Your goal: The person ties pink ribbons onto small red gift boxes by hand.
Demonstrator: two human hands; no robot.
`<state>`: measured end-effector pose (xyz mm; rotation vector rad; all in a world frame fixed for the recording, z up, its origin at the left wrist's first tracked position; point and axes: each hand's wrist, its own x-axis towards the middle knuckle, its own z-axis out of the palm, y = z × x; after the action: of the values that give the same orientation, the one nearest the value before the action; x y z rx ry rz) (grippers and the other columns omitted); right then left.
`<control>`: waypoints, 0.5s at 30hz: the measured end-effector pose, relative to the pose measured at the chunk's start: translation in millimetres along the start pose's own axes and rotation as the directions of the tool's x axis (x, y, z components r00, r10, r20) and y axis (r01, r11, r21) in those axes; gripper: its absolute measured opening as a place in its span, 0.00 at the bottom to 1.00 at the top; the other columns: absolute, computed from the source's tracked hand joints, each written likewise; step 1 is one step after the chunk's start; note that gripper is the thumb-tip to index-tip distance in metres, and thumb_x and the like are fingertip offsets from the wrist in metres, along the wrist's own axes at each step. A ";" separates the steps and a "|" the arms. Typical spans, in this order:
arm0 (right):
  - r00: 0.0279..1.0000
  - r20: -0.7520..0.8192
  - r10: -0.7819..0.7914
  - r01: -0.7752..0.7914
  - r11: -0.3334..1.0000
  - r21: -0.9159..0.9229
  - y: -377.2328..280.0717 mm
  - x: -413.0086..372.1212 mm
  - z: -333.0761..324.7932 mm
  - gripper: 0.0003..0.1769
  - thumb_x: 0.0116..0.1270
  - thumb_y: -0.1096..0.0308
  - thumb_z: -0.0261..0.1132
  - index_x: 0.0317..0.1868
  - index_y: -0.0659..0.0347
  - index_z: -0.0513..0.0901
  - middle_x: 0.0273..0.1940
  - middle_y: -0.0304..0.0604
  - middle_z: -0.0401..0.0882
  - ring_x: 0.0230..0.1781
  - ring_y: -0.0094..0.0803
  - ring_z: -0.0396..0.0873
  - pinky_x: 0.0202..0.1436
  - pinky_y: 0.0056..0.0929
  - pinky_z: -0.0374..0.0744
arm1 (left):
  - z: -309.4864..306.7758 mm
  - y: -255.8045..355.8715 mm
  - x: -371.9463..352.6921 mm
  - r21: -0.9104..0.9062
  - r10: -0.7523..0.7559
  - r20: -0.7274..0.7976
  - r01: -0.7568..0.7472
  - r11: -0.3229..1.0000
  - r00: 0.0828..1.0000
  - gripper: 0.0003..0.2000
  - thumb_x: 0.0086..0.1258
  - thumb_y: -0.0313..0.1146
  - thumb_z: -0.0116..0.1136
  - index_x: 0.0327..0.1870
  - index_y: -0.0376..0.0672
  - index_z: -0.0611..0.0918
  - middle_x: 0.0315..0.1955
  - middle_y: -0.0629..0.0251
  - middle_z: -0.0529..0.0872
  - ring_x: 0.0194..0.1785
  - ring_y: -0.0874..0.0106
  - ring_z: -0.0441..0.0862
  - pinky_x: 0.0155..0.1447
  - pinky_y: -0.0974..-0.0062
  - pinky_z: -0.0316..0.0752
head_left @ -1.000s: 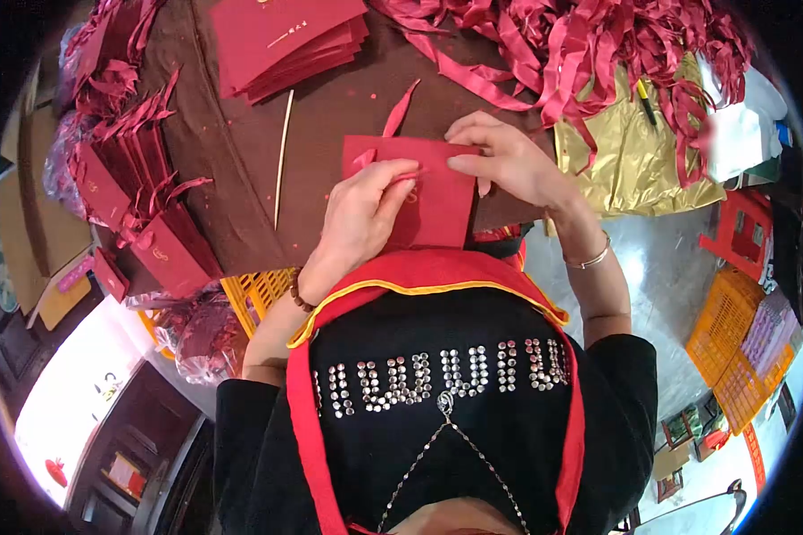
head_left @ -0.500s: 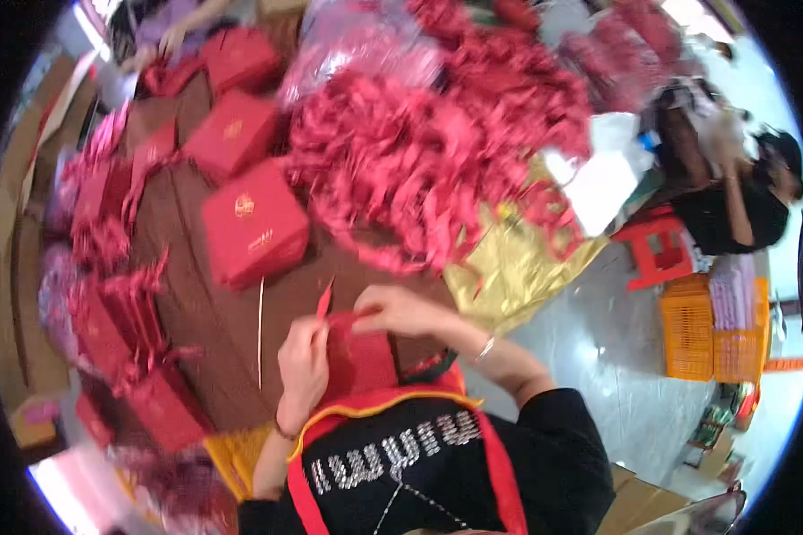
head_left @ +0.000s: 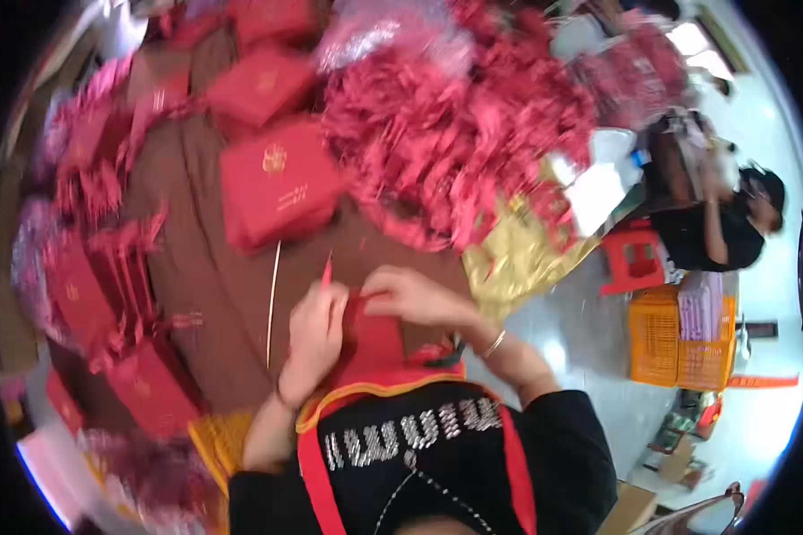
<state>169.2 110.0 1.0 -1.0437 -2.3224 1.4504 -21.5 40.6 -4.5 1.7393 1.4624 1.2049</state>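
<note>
A red box sits at the brown table's near edge, against my apron. My left hand is closed at the box's left side, pinching a narrow red ribbon whose pointed end sticks up past the fingers. Over the box's far edge, my right hand has its fingers curled together; whatever they grip is blurred and too small to make out. A dark object, perhaps a tool handle, lies right of the box.
Ahead stand red boxes with gold print and a large heap of red ribbons. Gold sheeting hangs over the table's right edge. More ribboned boxes line the left. A thin pale stick lies nearby. Another person is at right.
My head view has shifted, so the boxes and ribbon heap appear higher and the left-hand boxes lower left. Both hands stay at the red box, with the ribbon still in my left hand.
</note>
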 end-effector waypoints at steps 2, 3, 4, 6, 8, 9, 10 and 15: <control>0.999 -0.044 0.001 0.001 0.999 0.051 10.7 -6.9 -2.1 0.14 0.59 0.66 0.66 0.43 0.65 0.80 0.42 0.49 0.77 0.46 0.44 0.76 0.53 0.34 0.73 | 6.0 -5.6 6.0 -0.036 -0.014 0.033 0.015 0.999 0.999 0.02 0.65 0.25 0.53 0.36 0.38 0.77 0.31 0.54 0.79 0.35 0.55 0.79 0.37 0.64 0.73; 0.978 -0.017 -0.208 0.206 0.975 -0.087 25.0 -9.3 -4.9 0.14 0.59 0.69 0.66 0.44 0.65 0.80 0.42 0.47 0.77 0.45 0.39 0.76 0.51 0.31 0.74 | 6.1 -7.1 9.3 -0.008 0.003 0.048 -0.002 1.000 0.999 0.02 0.64 0.26 0.55 0.35 0.38 0.78 0.30 0.55 0.78 0.34 0.56 0.78 0.37 0.64 0.73; 0.997 -0.043 -0.062 0.064 0.997 0.046 29.7 -10.3 -0.2 0.14 0.59 0.70 0.66 0.45 0.65 0.80 0.43 0.45 0.76 0.44 0.35 0.76 0.47 0.29 0.75 | 8.8 -8.2 9.3 0.008 0.048 0.020 -0.048 0.999 0.999 0.01 0.62 0.25 0.56 0.33 0.39 0.78 0.30 0.56 0.78 0.34 0.57 0.77 0.37 0.65 0.72; 0.980 0.041 0.195 -0.198 0.926 0.323 24.3 -13.7 -3.1 0.14 0.60 0.71 0.66 0.46 0.65 0.79 0.46 0.41 0.75 0.41 0.27 0.76 0.40 0.24 0.76 | 11.6 -7.8 0.8 0.186 0.031 0.015 -0.034 0.982 0.999 0.04 0.58 0.24 0.61 0.33 0.39 0.80 0.33 0.61 0.80 0.41 0.61 0.77 0.43 0.68 0.70; 0.940 0.192 0.283 -0.342 0.796 0.500 21.6 -8.6 -14.8 0.14 0.61 0.72 0.66 0.48 0.65 0.78 0.50 0.39 0.71 0.38 0.21 0.76 0.34 0.18 0.76 | 12.5 -3.5 1.0 0.312 0.044 0.012 -0.046 0.949 0.999 0.04 0.57 0.25 0.62 0.32 0.40 0.80 0.34 0.63 0.81 0.43 0.62 0.76 0.45 0.68 0.68; 0.942 0.206 0.265 -0.334 0.794 0.508 23.8 -4.8 -16.6 0.14 0.61 0.72 0.66 0.48 0.65 0.78 0.50 0.39 0.71 0.38 0.21 0.76 0.34 0.18 0.76 | 15.4 -2.3 -2.2 0.330 0.032 -0.016 -0.025 0.944 0.999 0.05 0.56 0.27 0.63 0.32 0.43 0.80 0.34 0.66 0.80 0.45 0.64 0.74 0.46 0.67 0.65; 0.945 0.204 0.255 -0.326 0.781 0.533 25.0 -2.1 -16.8 0.14 0.61 0.73 0.66 0.47 0.66 0.78 0.50 0.39 0.71 0.38 0.21 0.76 0.33 0.18 0.76 | 17.0 -0.8 -4.2 0.344 0.020 -0.039 -0.006 0.939 0.999 0.05 0.55 0.29 0.63 0.31 0.46 0.80 0.34 0.70 0.79 0.47 0.66 0.73 0.47 0.66 0.61; 0.964 0.204 0.170 -0.261 0.745 0.614 40.6 1.7 -10.5 0.14 0.61 0.74 0.66 0.48 0.66 0.79 0.50 0.40 0.72 0.38 0.22 0.76 0.30 0.17 0.77 | 26.5 5.7 -13.3 0.516 0.038 -0.040 -0.012 0.856 0.998 0.06 0.54 0.32 0.64 0.32 0.49 0.80 0.38 0.72 0.78 0.48 0.67 0.72 0.50 0.65 0.56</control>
<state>191.9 129.3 -28.6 -1.0362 -1.5717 2.2391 4.7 29.7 -15.0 2.0857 1.9300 0.9184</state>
